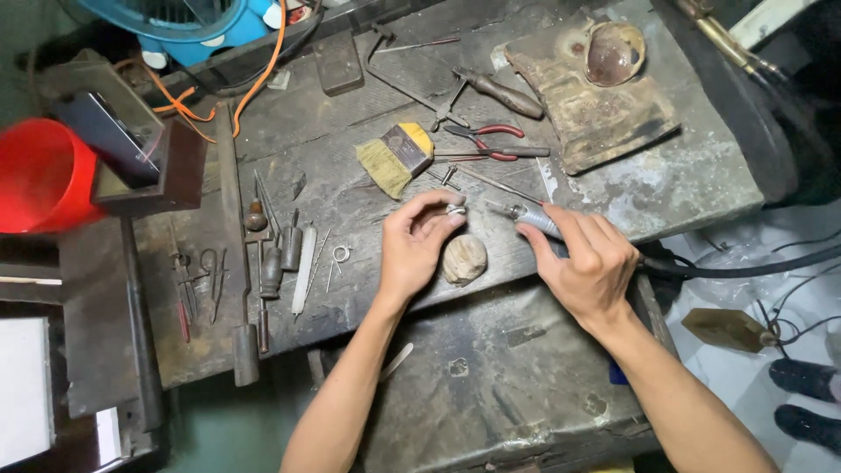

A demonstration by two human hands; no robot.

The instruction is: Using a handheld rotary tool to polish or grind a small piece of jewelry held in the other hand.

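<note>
One small silvery ring sits pinched at the left hand fingertips, above a worn wooden peg on the surface. Right hand fingers wrap closed around a metal handpiece, tip near the ring. Brush and pliers lie beyond.

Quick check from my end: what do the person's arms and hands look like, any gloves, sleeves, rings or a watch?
Both arms are bare to past the elbow, with no sleeve in view. The left hand and the right hand wear no gloves. No ring, watch or wristband shows on either, and no markings show. Both arms are slim, and they enter from the bottom edge of the picture.
</note>
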